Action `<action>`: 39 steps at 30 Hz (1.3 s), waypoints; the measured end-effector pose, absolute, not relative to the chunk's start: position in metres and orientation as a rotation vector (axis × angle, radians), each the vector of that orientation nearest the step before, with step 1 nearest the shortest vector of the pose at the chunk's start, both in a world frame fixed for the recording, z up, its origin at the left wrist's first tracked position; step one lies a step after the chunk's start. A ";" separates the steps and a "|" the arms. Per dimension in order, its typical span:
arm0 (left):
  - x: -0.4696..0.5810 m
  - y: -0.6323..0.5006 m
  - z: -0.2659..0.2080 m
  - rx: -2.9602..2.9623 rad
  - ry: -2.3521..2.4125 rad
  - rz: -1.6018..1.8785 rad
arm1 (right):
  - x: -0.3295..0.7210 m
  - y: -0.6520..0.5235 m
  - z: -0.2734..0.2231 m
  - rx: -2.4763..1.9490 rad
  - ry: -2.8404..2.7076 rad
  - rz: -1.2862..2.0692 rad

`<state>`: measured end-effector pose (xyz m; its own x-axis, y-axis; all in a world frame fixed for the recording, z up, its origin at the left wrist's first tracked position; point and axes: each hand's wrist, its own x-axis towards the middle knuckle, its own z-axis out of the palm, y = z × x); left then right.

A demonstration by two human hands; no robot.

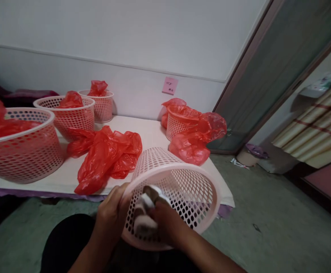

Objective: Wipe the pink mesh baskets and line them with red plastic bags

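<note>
A pale pink perforated plastic basket (157, 158) is tipped on its side at the table's front edge, its round mouth facing me. My left hand (113, 206) is closed around the left part of its rim. Inside the mouth, my right hand (167, 220) grips a white and brown cloth (145, 224), bunched and slightly blurred, against the left inner wall. Part of my right hand's fingers is hidden by the cloth. Just left of the tipped basket lies a crumpled red plastic bag (105, 155).
Several pink baskets with red bags stand on the left, among them a large near one (26, 155). Another basket (179, 127), draped with red bags, stands at the back right. A pink note (169, 85) is on the wall. A small bin (247, 155) sits on the floor.
</note>
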<state>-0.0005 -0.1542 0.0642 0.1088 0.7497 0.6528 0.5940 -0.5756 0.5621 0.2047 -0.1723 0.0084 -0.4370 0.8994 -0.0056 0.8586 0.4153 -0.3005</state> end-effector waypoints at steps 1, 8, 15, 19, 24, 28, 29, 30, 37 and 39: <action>-0.003 -0.151 0.066 2.197 1.387 1.466 | 0.205 -0.187 0.010 -1.515 -2.551 0.382; 0.000 -0.136 0.080 2.048 1.495 1.434 | 0.208 -0.227 -0.003 -1.446 -2.503 -0.175; 0.000 -0.150 0.069 1.762 1.534 1.398 | 0.204 -0.213 -0.006 -1.318 -2.443 0.005; 0.007 -0.164 0.052 1.580 1.503 1.300 | 0.185 -0.205 0.012 -1.247 -2.229 0.205; 0.003 -0.163 0.043 1.851 1.574 1.380 | 0.173 -0.188 0.014 -1.317 -2.383 0.341; -0.007 -0.155 0.045 2.125 1.455 1.458 | 0.189 -0.163 0.006 -1.725 -2.575 0.027; -0.006 -0.155 0.045 2.151 1.423 1.472 | 0.197 -0.153 0.006 -1.815 -2.553 -0.025; -0.005 -0.155 0.046 2.169 1.391 1.477 | 0.206 -0.143 0.008 -1.884 -2.511 -0.058; 0.004 -0.156 0.046 2.191 1.375 1.457 | 0.229 -0.098 0.014 -2.077 -2.330 -0.134; 0.000 -0.152 0.047 2.216 1.380 1.484 | 0.220 -0.109 0.011 -2.003 -2.410 -0.055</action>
<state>-0.0001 -0.1521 0.0469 0.0935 0.7436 0.6620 0.6067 -0.5698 0.5543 0.2202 -0.1090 0.0107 -0.1829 0.9827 0.0286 0.9830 0.1823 0.0223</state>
